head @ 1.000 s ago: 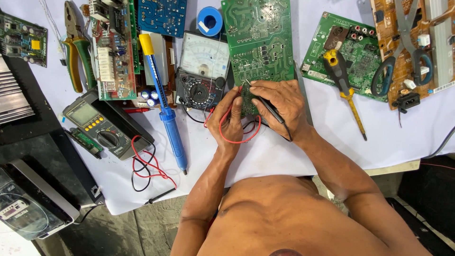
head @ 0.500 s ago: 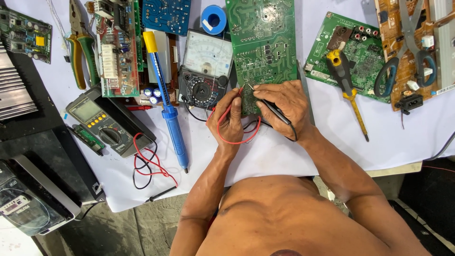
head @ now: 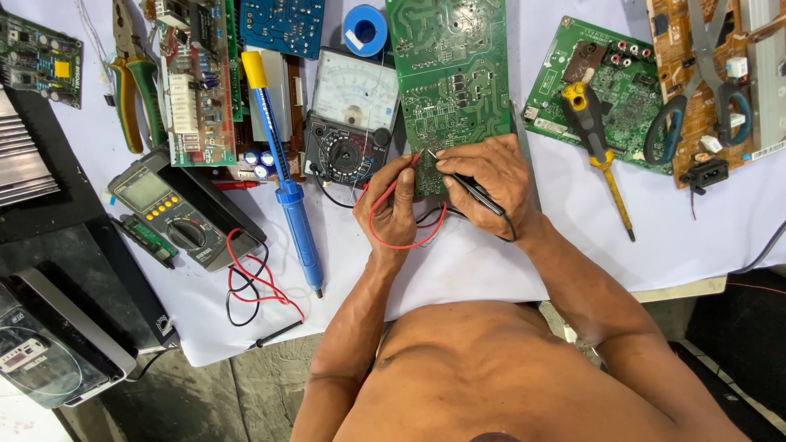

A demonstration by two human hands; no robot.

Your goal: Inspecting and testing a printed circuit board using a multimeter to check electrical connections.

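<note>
Frame ctr: left hand (head: 391,205) grips red probe (head: 407,168), right hand (head: 490,180) grips black probe (head: 471,187); both tips meet green circuit board (head: 450,82) lower edge, board's long axis running up-frame.

I see bare white cloth (head: 679,221) right of my right hand (head: 490,178), past the yellow screwdriver (head: 596,139). Left of my left hand (head: 391,205), the blue desoldering pump (head: 286,180) and analog multimeter (head: 350,119) crowd close; circuit boards block the far side.

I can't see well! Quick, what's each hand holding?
Left hand: closed on the red test probe.
Right hand: closed on the black test probe.
</note>
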